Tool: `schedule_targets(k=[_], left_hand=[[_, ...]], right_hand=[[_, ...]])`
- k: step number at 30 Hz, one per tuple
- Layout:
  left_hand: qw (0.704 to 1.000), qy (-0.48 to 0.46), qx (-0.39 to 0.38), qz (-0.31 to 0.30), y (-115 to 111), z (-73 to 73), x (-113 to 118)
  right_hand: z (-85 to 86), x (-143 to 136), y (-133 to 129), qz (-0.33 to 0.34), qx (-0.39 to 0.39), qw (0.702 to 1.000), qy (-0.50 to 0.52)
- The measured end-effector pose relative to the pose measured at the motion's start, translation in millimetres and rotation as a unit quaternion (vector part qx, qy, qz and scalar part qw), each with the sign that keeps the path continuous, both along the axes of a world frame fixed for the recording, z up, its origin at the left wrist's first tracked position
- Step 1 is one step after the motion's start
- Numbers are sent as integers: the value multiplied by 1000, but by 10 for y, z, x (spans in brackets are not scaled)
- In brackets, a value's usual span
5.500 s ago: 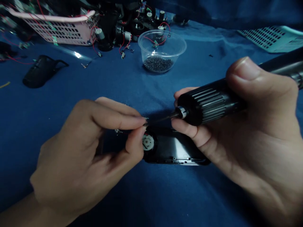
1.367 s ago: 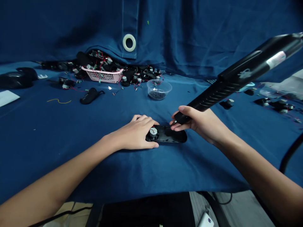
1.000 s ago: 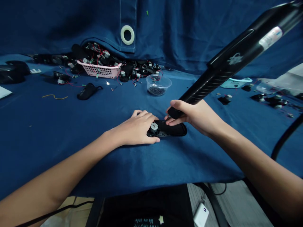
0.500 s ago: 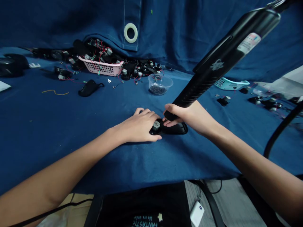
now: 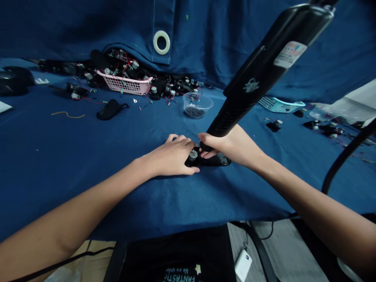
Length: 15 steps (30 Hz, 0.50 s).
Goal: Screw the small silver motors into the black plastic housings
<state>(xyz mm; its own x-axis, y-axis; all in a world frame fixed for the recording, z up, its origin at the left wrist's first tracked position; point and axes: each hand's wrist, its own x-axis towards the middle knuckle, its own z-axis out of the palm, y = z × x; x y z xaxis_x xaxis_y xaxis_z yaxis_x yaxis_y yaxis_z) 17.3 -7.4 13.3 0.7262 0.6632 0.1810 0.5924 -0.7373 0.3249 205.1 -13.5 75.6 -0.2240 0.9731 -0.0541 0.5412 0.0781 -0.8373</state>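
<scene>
A long black part point(image 5: 216, 159) with a round silver motor point(image 5: 193, 154) near its left end lies on the blue cloth. My left hand point(image 5: 178, 156) grips that left end, thumb at the near edge and fingers over the far side. My right hand point(image 5: 225, 145) is closed round the lower end of a thick black power screwdriver point(image 5: 249, 86), which leans up to the right. The tool's tip is hidden by my fingers, just right of the motor. A clear bowl point(image 5: 202, 102) of small dark pieces sits behind my hands.
Motors and red wires fill a pink basket point(image 5: 129, 85) at the back left, with more beside it. A black cover point(image 5: 110, 109) lies at left. At the right are a light-blue basket point(image 5: 280, 105), loose motor parts point(image 5: 274, 125) and a black cable point(image 5: 346, 156).
The screwdriver has shifted left and stands a little steeper, with my right hand slightly further left. My left hand keeps its hold on the black part.
</scene>
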Motion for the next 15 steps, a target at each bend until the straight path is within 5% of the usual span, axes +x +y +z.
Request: schedule_targets(k=[15], left_hand=[[999, 15, -40, 16, -20, 87, 6]], right_hand=[[-30, -29, -25, 50, 87, 995, -22]])
